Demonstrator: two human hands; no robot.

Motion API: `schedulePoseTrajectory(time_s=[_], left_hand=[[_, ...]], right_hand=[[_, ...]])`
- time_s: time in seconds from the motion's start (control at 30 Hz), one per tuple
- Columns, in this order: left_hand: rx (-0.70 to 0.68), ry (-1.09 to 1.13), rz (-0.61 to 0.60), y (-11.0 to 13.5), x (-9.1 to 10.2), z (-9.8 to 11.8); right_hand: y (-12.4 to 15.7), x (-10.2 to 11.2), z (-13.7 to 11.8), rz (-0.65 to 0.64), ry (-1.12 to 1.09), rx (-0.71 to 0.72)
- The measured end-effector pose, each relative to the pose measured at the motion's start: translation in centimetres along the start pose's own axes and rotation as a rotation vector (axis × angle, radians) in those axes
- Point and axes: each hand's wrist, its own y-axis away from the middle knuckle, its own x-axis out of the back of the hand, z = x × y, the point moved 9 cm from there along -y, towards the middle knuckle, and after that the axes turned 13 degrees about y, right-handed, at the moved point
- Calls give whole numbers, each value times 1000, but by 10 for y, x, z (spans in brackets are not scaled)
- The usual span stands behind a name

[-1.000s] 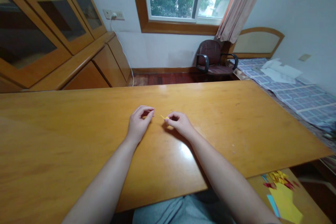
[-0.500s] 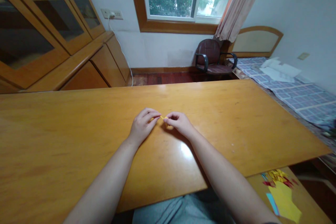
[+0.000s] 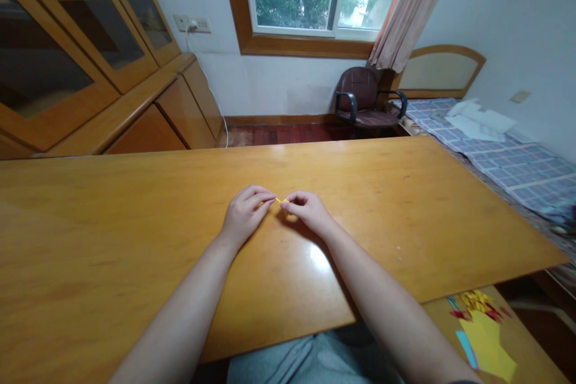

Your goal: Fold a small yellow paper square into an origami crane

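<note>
A small yellow piece (image 3: pixel 279 201), perhaps paper, sits between the two hands, just above the middle of the bench (image 3: pixel 148 240). The right hand (image 3: pixel 308 210) pinches its thicker end between thumb and fingers; the left hand (image 3: pixel 246 213) has its fingers narrowed on the thin end. At lower right, a lower surface carries a yellow sheet (image 3: pixel 488 345), a blue strip (image 3: pixel 466 348) and a yellow-and-red pile (image 3: pixel 477 301). Beyond the bench stand a chair (image 3: pixel 359 91) and a bed (image 3: pixel 517 159).

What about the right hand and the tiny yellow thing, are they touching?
Touching: the head view shows the right hand pinching the tiny yellow thing at the fingertips.
</note>
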Motion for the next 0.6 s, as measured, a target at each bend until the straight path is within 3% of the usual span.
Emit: schedulePoseTrajectory(time_s=[0.17, 0.43, 0.6], left_hand=[[0, 30, 28, -2, -1, 3], [242, 261, 104, 0, -6, -20], [267, 282, 101, 1, -7, -22]], right_hand=[[1, 0, -4, 31, 61, 44], [5, 10, -25, 217, 356, 266], [5, 12, -28, 259, 409, 301]])
